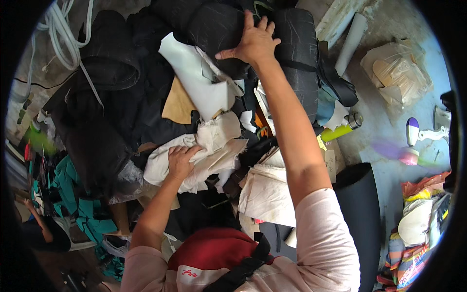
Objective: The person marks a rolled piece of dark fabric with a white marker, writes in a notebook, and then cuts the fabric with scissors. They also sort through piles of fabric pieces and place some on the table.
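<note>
1. Several green scraps (pixel 90 209) sit far left. White cord (pixel 73 57) trails across the upper-left black roll (pixel 104 53); dragging that roll could snag it on us.
2. Our left hand (pixel 182 161) lies on the cream cloth (pixel 209 158), mid-heap, fingers bent over it. Can't tell if we're pinching a fold or just pressing. Cloth's right edge is frayed; tugging there could pull threads.
3. Tan piece (pixel 177 104) and white sheet (pixel 197 82) overlap just beyond the cloth. Yanking the cloth could shift both.
4. Our right hand (pixel 255 43) is spread wide at the middle black roll (pixel 214 34), thumb over its side, no pinch seen. Pressure: can't tell. Off-centre push could turn the roll, heap looks soft.
5. Folded cream stack (pixel 267 192) is beside our right arm; a low elbow could sweep it.
6. Lime bottle (pixel 340 129) lies near the right black roll (pixel 294 44); if the heap slides, it could roll off.
</note>
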Motion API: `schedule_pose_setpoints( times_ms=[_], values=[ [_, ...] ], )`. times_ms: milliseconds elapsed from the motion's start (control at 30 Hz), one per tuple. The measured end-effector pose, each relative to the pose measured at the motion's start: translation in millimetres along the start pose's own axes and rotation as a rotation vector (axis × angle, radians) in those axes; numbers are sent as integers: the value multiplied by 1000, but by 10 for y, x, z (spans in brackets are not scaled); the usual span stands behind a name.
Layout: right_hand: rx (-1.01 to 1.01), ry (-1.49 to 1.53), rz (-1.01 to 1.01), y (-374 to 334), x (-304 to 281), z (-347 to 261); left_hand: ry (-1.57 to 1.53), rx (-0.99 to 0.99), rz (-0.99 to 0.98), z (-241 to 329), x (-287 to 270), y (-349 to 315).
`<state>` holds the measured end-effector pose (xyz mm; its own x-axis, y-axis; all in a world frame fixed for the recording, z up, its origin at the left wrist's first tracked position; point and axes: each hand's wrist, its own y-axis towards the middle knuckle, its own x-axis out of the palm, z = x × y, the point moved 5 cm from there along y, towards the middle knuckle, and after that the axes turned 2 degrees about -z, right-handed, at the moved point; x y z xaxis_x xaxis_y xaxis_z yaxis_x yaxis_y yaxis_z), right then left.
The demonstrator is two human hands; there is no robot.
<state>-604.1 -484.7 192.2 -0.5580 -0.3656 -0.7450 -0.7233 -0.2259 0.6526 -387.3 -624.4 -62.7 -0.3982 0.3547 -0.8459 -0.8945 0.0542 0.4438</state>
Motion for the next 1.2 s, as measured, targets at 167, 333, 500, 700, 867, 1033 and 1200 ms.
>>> schedule_pose_setpoints(
  times_ms=[167,333,500,700,867,1033,1200],
  values=[
    [235,320,-119,90,358,384,-93,-44,13,-124,70,14],
    [304,510,207,121,-284,941,-117,-32,41,-137,74,17],
    [407,781,378,-123,-1189,1419,-81,-59,73,-135,120,-18],
    [316,1254,565,-276,-1258,1064,-52,-49,126,-136,167,-53],
    [298,1219,484,70,-958,399,-50,-28,174,-162,237,-81],
    [134,1073,304,483,-439,-551,-12,-9,158,-229,313,-117],
    [-92,972,-102,582,404,-1580,-64,-19,171,-266,362,-118]
  ],
)
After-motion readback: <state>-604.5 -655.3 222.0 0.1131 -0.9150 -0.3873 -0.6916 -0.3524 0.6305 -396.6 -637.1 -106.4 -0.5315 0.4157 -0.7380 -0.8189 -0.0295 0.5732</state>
